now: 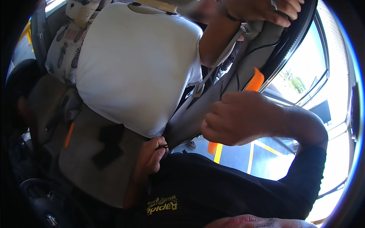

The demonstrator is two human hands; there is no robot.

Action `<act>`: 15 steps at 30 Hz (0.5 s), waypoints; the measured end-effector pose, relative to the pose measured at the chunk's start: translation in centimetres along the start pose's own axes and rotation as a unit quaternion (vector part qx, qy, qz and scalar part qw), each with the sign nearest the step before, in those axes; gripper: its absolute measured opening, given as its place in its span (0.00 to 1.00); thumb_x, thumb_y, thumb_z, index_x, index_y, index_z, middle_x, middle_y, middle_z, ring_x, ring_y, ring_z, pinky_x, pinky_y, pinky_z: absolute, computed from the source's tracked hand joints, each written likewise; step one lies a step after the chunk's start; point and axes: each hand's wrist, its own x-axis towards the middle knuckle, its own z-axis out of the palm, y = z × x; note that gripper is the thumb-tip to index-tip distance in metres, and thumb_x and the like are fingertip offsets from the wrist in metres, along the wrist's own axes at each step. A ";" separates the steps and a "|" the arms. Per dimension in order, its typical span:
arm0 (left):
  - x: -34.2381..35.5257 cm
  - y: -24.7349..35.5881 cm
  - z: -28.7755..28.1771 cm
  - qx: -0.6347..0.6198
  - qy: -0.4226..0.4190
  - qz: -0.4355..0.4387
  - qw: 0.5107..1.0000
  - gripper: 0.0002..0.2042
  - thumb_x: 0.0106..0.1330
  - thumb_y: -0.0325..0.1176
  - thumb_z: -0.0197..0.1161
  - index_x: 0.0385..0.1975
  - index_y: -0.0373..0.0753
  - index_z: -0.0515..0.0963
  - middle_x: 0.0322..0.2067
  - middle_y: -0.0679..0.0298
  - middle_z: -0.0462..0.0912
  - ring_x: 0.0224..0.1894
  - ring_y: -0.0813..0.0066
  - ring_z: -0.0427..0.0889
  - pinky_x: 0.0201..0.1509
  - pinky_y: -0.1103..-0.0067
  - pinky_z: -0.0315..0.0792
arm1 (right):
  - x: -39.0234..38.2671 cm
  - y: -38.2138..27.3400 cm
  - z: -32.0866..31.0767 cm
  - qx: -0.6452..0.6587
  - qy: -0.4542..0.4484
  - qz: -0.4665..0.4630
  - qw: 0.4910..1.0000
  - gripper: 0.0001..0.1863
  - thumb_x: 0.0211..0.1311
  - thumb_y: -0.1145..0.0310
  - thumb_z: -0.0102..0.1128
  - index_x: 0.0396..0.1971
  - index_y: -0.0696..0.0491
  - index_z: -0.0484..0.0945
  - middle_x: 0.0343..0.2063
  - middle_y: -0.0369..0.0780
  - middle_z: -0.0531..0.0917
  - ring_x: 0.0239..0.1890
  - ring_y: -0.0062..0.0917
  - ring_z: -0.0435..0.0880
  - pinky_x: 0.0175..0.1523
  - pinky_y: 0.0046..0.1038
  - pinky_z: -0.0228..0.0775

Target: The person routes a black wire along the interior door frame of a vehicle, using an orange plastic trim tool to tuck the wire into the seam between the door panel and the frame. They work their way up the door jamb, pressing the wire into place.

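My right hand [235, 118] is closed around an orange pry tool [255, 80], a flat trim lever with a curved upper end; its other end shows below my fist. The tool's upper end lies by the grey pillar trim [249, 57] at the door opening. Lower and to the left, my left hand [154, 155] pinches a thin black cable [163, 146] beside the seat's edge. Another black cable [262, 47] runs along the pillar trim. A co-worker's hand [266, 10], with a ring and a wristband, holds the top of the door frame.
A white T-shirt [137, 64] covers the seat back ahead of me. Beside it sits a pineapple-print cover [66, 53]. On the dark seat [83, 163] lie another orange tool [69, 135] and dark flat objects [109, 145]. A seat belt [224, 55] hangs by the pillar.
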 end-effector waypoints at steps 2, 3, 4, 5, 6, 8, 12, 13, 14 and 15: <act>-0.5 0.0 -0.3 -0.059 0.027 -0.017 0.998 0.12 0.72 0.37 0.58 0.38 0.32 0.75 0.29 0.58 0.79 0.26 0.70 0.74 0.33 0.77 0.70 | -0.5 -0.2 -1.0 -0.042 0.035 0.024 0.998 0.19 0.47 0.65 0.81 0.36 0.50 0.79 0.21 0.31 0.77 0.26 0.19 0.82 0.27 0.19 0.71; -0.9 -0.7 -0.7 -0.103 0.050 -0.031 0.993 0.11 0.73 0.36 0.58 0.39 0.32 0.75 0.30 0.59 0.78 0.26 0.71 0.73 0.32 0.78 0.70 | -0.7 -0.3 -1.2 -0.059 0.063 0.032 0.996 0.18 0.46 0.65 0.80 0.35 0.50 0.79 0.21 0.30 0.77 0.25 0.18 0.82 0.27 0.19 0.70; -1.0 -1.2 -0.9 -0.147 0.072 -0.045 0.985 0.10 0.73 0.35 0.58 0.40 0.33 0.76 0.31 0.60 0.78 0.25 0.71 0.73 0.32 0.80 0.69 | -1.0 -0.3 -1.3 -0.075 0.091 0.041 0.992 0.18 0.45 0.65 0.79 0.35 0.50 0.79 0.20 0.30 0.76 0.24 0.17 0.81 0.26 0.18 0.68; -0.7 -0.9 -0.8 -0.208 0.070 -0.027 0.975 0.09 0.74 0.34 0.59 0.41 0.33 0.76 0.32 0.60 0.78 0.26 0.72 0.73 0.31 0.80 0.70 | -1.2 -0.4 -1.5 -0.089 0.120 0.047 0.988 0.18 0.44 0.65 0.78 0.34 0.50 0.79 0.20 0.29 0.76 0.24 0.16 0.80 0.26 0.18 0.67; -0.3 -0.5 -0.7 -0.268 0.067 -0.009 0.961 0.08 0.74 0.33 0.59 0.42 0.34 0.75 0.33 0.60 0.77 0.26 0.72 0.72 0.30 0.81 0.70 | -1.3 -0.5 -1.9 -0.118 0.128 0.049 0.983 0.17 0.44 0.65 0.77 0.34 0.50 0.80 0.20 0.28 0.76 0.23 0.15 0.80 0.26 0.18 0.66; 0.6 -0.4 -0.7 -0.350 0.055 0.041 0.934 0.07 0.74 0.32 0.61 0.42 0.34 0.75 0.34 0.61 0.76 0.28 0.72 0.73 0.29 0.81 0.71 | -1.7 -0.5 -3.0 -0.163 0.135 0.054 0.976 0.16 0.43 0.65 0.76 0.33 0.50 0.80 0.19 0.27 0.75 0.23 0.14 0.79 0.26 0.18 0.64; 1.2 -0.1 -1.2 -0.391 0.046 0.134 0.909 0.08 0.73 0.31 0.65 0.40 0.35 0.73 0.32 0.61 0.73 0.33 0.71 0.74 0.25 0.79 0.73 | -2.6 -0.3 -4.7 -0.187 0.130 0.059 0.972 0.15 0.42 0.66 0.74 0.32 0.50 0.81 0.19 0.27 0.73 0.22 0.14 0.78 0.28 0.18 0.62; 0.6 0.5 -1.3 -0.383 0.059 0.155 0.909 0.09 0.72 0.31 0.66 0.39 0.35 0.73 0.32 0.61 0.73 0.34 0.70 0.74 0.25 0.78 0.74 | -2.6 -0.2 -4.5 -0.189 0.150 0.044 0.969 0.15 0.42 0.66 0.74 0.32 0.50 0.81 0.19 0.27 0.73 0.22 0.14 0.78 0.28 0.19 0.62; 0.4 0.4 -1.7 -0.368 0.068 0.157 0.914 0.09 0.73 0.31 0.65 0.39 0.35 0.73 0.32 0.61 0.73 0.34 0.70 0.74 0.25 0.79 0.74 | -2.7 -0.4 -4.6 -0.183 0.155 0.039 0.970 0.15 0.42 0.66 0.74 0.32 0.50 0.81 0.19 0.27 0.73 0.22 0.15 0.77 0.29 0.19 0.63; 0.4 0.3 -2.3 -0.353 0.077 0.161 0.919 0.08 0.73 0.31 0.65 0.40 0.36 0.73 0.32 0.62 0.72 0.34 0.70 0.74 0.25 0.79 0.74 | -2.7 -0.7 -4.8 -0.175 0.159 0.035 0.971 0.15 0.41 0.66 0.74 0.32 0.50 0.82 0.19 0.27 0.73 0.22 0.15 0.77 0.29 0.20 0.63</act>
